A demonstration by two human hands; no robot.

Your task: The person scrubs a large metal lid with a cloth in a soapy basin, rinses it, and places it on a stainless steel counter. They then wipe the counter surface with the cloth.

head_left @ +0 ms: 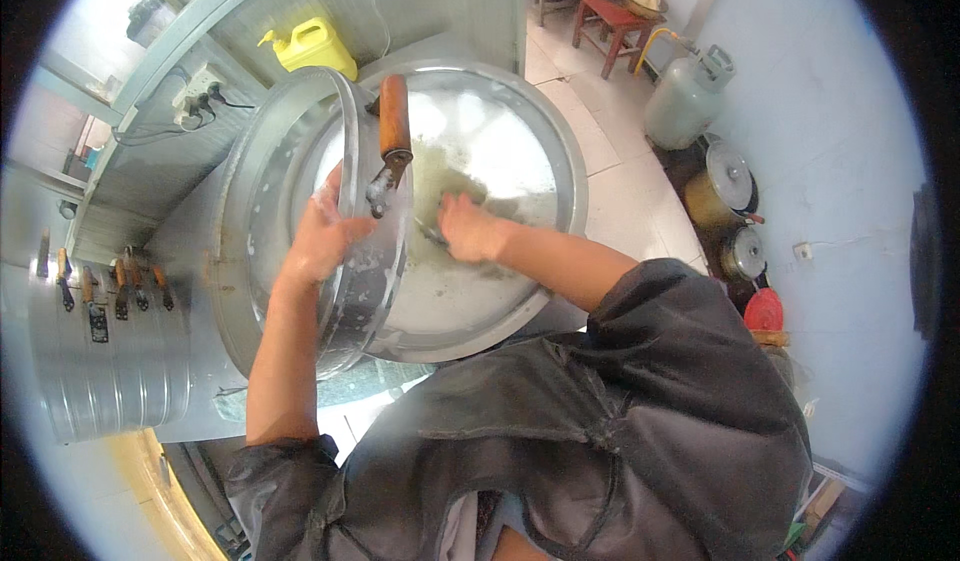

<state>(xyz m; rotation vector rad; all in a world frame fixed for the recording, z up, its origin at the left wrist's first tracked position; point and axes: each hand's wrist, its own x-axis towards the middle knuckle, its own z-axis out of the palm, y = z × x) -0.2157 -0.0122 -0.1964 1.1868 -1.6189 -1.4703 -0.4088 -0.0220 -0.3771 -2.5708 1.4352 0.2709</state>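
A large round metal steamer tier [375, 306] stands tilted on its side at the left of a wide metal basin [572, 176]. A wooden handle [395, 111] on a metal bracket sticks out from its wall. My left hand [322, 233] grips the tier's rim, thumb on one side of the wall and fingers partly hidden on the other. Cloudy water [500, 121] with foam lies in the basin. My right hand [468, 229] is low over it, fingers curled down at a murky patch beside the tier. Something small and greyish shows at its fingertips, too unclear to name.
Stacked steamer tiers [110, 371] with wooden handles stand at the left. Behind the basin are a yellow jug [318, 49] and plugged-in sockets [198, 96]. A gas cylinder [688, 101], lidded pots [728, 179] and a red stool [615, 16] stand at the right and far right.
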